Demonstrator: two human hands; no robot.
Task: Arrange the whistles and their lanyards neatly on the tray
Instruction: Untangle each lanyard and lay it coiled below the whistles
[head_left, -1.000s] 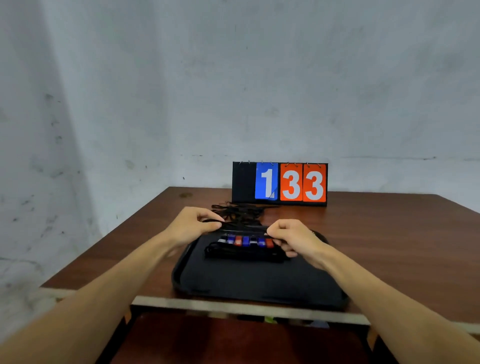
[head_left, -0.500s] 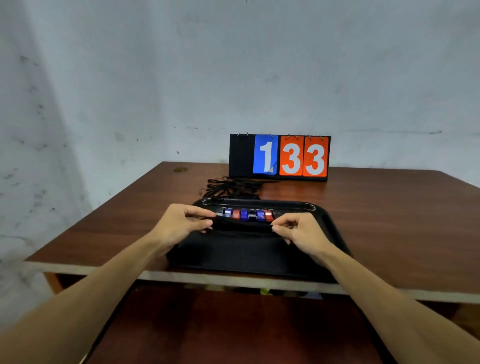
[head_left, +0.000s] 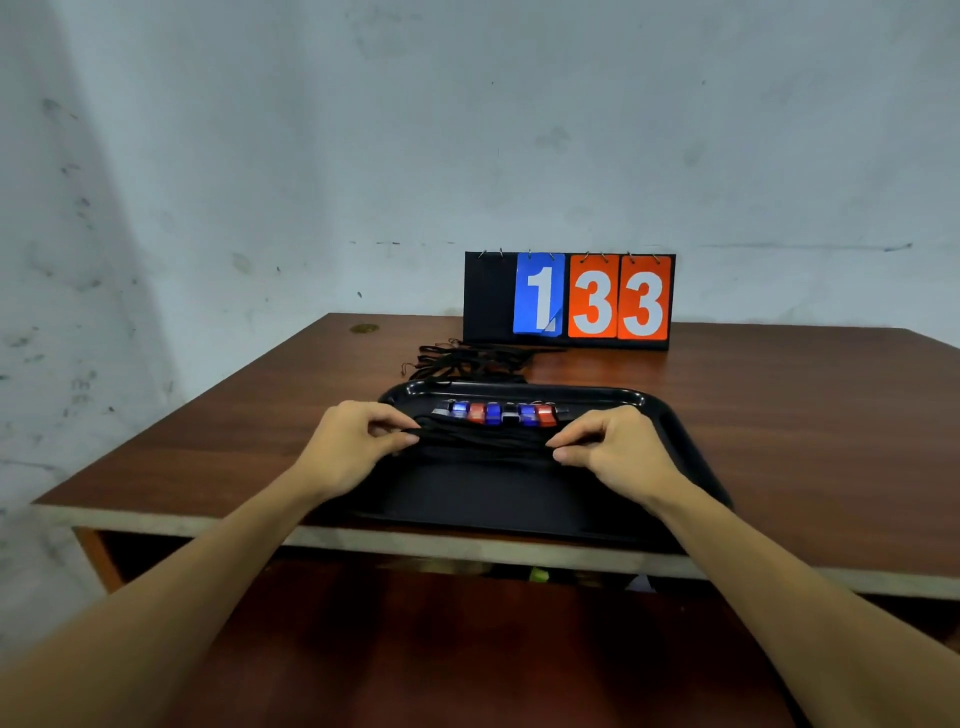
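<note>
My left grip (head_left: 358, 441) and right grip (head_left: 613, 447) pinched the bundled lanyards (head_left: 483, 441) beside whistles (head_left: 498, 413) rowed along the tray (head_left: 675, 431)'s far edge; loose cords (head_left: 467, 358) on the worktop (head_left: 779, 415) suggested work left.

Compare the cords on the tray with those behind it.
The tray cords form a straight bundle, pinched at its ends by the left hand and right hand; the rear cords lie in a loose tangle, untouched. The tray cords sit beside the whistles; the rear cords lie on the table. Both are black.
</note>
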